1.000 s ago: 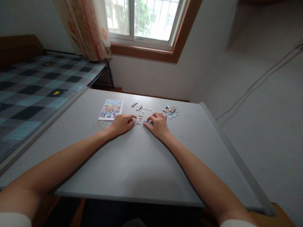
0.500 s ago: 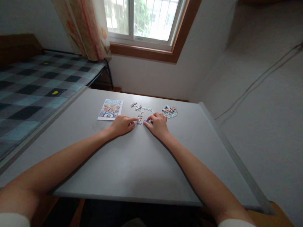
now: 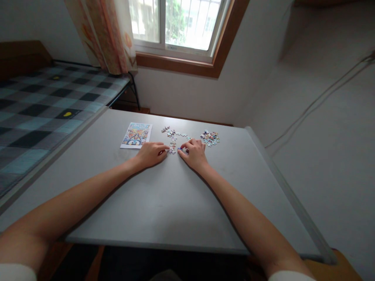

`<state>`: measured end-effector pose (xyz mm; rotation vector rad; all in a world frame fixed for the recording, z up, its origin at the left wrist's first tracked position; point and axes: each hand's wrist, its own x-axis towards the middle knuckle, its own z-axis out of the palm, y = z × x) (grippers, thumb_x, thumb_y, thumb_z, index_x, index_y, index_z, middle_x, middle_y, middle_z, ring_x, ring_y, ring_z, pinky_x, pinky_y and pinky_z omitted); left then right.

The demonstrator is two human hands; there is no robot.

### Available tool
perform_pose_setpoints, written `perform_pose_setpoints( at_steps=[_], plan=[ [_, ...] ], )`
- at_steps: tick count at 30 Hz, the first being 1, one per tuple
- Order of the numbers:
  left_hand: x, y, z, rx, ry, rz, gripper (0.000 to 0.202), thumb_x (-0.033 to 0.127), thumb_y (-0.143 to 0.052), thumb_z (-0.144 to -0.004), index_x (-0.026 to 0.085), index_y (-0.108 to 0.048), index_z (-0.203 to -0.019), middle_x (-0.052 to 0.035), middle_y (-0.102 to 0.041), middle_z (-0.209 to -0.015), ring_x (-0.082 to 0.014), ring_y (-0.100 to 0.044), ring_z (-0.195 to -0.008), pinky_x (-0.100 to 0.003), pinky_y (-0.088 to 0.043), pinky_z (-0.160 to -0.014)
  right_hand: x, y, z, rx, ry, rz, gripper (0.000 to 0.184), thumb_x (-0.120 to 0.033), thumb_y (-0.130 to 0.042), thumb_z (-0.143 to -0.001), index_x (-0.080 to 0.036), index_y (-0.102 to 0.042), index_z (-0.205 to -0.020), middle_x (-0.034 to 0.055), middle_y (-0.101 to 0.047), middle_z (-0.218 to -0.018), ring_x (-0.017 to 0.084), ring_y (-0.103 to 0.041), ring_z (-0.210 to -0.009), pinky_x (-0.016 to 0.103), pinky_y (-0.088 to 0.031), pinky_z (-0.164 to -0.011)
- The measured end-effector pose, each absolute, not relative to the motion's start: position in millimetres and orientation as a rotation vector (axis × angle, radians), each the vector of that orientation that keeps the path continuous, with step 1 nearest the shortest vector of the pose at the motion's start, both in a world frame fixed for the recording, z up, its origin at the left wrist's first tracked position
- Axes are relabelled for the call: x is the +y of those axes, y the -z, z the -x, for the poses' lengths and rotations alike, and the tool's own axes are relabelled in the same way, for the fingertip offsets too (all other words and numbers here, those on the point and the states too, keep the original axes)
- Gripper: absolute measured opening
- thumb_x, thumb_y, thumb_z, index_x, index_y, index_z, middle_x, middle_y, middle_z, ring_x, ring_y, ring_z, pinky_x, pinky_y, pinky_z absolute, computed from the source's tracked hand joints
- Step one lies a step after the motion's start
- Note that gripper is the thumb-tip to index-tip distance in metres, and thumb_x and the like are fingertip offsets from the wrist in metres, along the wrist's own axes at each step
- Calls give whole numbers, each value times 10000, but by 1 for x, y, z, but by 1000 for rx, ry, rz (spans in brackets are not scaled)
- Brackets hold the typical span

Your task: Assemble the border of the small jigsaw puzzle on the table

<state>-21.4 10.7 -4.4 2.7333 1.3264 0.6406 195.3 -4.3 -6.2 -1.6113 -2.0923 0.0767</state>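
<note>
Both my hands rest on a grey table (image 3: 164, 203) beside a scatter of small jigsaw pieces (image 3: 173, 137). My left hand (image 3: 150, 153) lies knuckles up, fingers curled, its forefinger tip touching the joined pieces at the scatter's near end. My right hand (image 3: 194, 153) pinches a small blue-and-white jigsaw piece (image 3: 181, 149) flat against the table between thumb and fingertips. A denser heap of loose pieces (image 3: 210, 137) lies just beyond the right hand. A colourful reference picture card (image 3: 136, 135) lies left of the left hand.
A bed with a checked blue cover (image 3: 43, 113) runs along the table's left edge. A window (image 3: 175, 23) and an orange patterned curtain (image 3: 102, 35) are behind the table. White walls close in on the right, with a cable (image 3: 319, 101) running across.
Both hands have stayed at the pieces with only small finger shifts; the left forefinger has edged toward the joined pieces. The view has drifted slightly.
</note>
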Motion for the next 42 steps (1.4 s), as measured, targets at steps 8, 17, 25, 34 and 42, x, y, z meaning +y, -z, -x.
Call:
perform_pose_setpoints(
  at_steps=[8,17,25,34,42],
  plan=[
    [11,2,20,1360,-577,-2710,294,284,-489,-856,234,-755,-973,-29,-743,-783,-160,-661,-683,-233,-408,-591,-4,5,-195,-2087,-131,1619,201,-398,-619,-838,-225,-707,-893,86,-618,-986,273,-461,-1030,417,-314,-892],
    [12,5,21,1359,-448,-2772,356,273,-493,-853,298,-716,-1130,-41,-760,-900,-177,-683,-738,-233,-422,-610,-11,3,-199,-2159,-154,1512,161,-372,-646,-807,-225,-692,-853,55,-635,-910,251,-466,-1007,400,-295,-893],
    [11,4,20,1334,-456,-2753,373,267,-488,-860,308,-699,-1165,-48,-756,-865,-183,-682,-734,-242,-428,-620,-15,1,-199,-2243,-203,1361,125,-343,-656,-801,-231,-684,-848,39,-634,-877,240,-460,-1049,389,-281,-930],
    [10,2,19,1344,-423,-2750,394,255,-484,-858,304,-683,-1194,-48,-756,-880,-183,-683,-754,-242,-436,-638,-17,0,-199,-2274,-217,1351,168,-393,-653,-816,-239,-684,-875,44,-640,-899,247,-459,-1072,398,-281,-942],
    [9,1,19,1356,-430,-2755,379,261,-477,-864,311,-695,-1171,-49,-757,-883,-193,-688,-753,-249,-429,-626,-17,-2,-199,-2284,-265,1347,164,-388,-687,-798,-235,-689,-854,36,-643,-872,240,-471,-1045,387,-292,-928]
  ],
)
